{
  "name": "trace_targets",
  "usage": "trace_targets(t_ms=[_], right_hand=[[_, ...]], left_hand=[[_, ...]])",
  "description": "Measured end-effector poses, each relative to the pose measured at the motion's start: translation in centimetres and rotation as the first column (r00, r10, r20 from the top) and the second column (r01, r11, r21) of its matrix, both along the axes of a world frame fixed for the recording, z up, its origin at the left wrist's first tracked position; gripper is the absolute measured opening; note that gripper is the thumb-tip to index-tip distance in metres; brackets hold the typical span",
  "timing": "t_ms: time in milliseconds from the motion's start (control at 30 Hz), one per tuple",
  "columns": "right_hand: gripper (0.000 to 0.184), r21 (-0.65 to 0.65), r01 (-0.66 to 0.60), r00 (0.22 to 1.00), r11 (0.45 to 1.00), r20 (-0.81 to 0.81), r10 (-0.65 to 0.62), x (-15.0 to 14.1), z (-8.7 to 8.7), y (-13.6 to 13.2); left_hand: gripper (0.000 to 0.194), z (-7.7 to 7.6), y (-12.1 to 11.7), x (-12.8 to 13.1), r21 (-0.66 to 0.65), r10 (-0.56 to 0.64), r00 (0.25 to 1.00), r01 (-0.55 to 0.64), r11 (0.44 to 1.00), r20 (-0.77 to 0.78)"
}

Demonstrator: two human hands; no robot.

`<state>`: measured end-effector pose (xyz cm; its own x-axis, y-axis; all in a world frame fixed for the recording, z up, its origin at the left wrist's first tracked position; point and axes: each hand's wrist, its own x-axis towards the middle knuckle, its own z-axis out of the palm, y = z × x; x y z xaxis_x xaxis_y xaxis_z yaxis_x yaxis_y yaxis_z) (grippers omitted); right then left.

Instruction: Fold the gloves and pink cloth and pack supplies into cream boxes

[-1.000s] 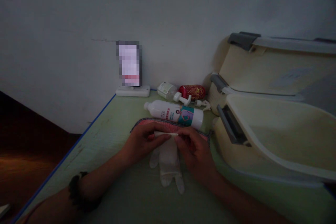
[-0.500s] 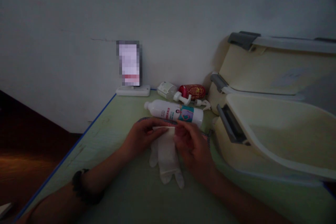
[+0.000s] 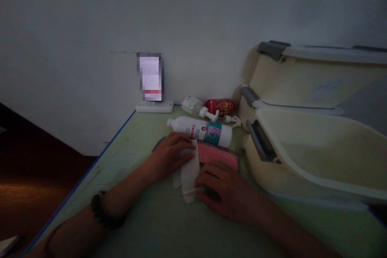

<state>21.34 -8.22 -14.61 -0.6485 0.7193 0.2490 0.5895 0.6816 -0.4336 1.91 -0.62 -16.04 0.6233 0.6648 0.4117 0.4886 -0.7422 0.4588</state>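
A thin white glove (image 3: 188,183) lies between my hands, its cuff toward the wall and its fingers toward me. My left hand (image 3: 169,155) grips it near the cuff, with the fingers laid over the top. Curled at the glove's lower right side, my right hand (image 3: 225,189) pinches the finger end and hides part of it. Beneath the glove, a pink cloth (image 3: 218,155) with a dark checked border shows between the hands. Just beyond the cloth lies a white bottle (image 3: 201,130) with a printed label.
A clear pump bottle (image 3: 192,105) and a red bottle (image 3: 222,107) lie by the wall. A blurred-out phone (image 3: 152,78) stands on a white base (image 3: 155,107) at the back left. A large cream bin (image 3: 272,183) with a raised lid (image 3: 302,76) occupies the right side of the green table (image 3: 133,209).
My right hand has moved from the cuff down to the glove's finger end, uncovering more pink cloth. My left hand now lies over the cuff instead of pinching its edge.
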Motion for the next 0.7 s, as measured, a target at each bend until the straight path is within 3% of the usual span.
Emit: trace_targets(t_ms=[267, 500, 567, 700], right_hand=[[0.011, 0.045, -0.068, 0.994, 0.997, 0.087, 0.064, 0.43, 0.49, 0.29], [0.014, -0.033, -0.051, 0.996, 0.998, 0.078, 0.053, 0.13, 0.63, -0.33], [0.016, -0.045, -0.008, 1.000, 0.999, 0.028, 0.009, 0.07, 0.63, -0.31], [0.019, -0.016, 0.139, 0.984, 0.990, -0.113, -0.140, 0.21, -0.15, 0.25]], left_hand=[[0.020, -0.51, 0.26, -0.15, 0.000, -0.015, 1.000, 0.015, 1.000, -0.007], [0.016, 0.02, -0.01, -0.06, -0.025, -0.040, 0.999, 0.040, 0.999, -0.001], [0.018, 0.12, 0.01, -0.24, -0.014, 0.014, 1.000, -0.014, 1.000, 0.011], [0.022, 0.13, 0.49, -0.93, 0.027, 0.238, 0.971, -0.237, 0.971, -0.035]])
